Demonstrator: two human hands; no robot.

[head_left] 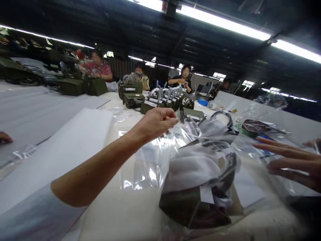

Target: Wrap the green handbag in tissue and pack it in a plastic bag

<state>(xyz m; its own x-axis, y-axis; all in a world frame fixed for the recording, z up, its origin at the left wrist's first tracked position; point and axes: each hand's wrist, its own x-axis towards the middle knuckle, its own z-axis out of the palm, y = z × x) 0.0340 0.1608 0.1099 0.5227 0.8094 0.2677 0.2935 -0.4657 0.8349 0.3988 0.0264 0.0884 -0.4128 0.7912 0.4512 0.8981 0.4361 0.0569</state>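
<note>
My left hand (pixel 160 122) is closed in a pinch on the edge of a clear plastic bag (pixel 150 167) near the middle of the view. Just right of the plastic, a dark green handbag (pixel 180 204) lies tilted on the table, its upper part and handles wrapped in white tissue and film, with a white tag at its side. At the right edge, my right hand (pixel 293 162) has its fingers spread beside clear plastic, holding nothing that shows. Another wrapped handbag (pixel 218 125) lies behind the near one.
White sheets (pixel 82 137) cover the left of the table (pixel 112 214). Rows of green handbags (pixel 150 105) stand farther back, where several people sit or stand. Another person's fingers (pixel 5 137) show at the left edge. A brown wrapped item (pixel 255 126) lies at the back right.
</note>
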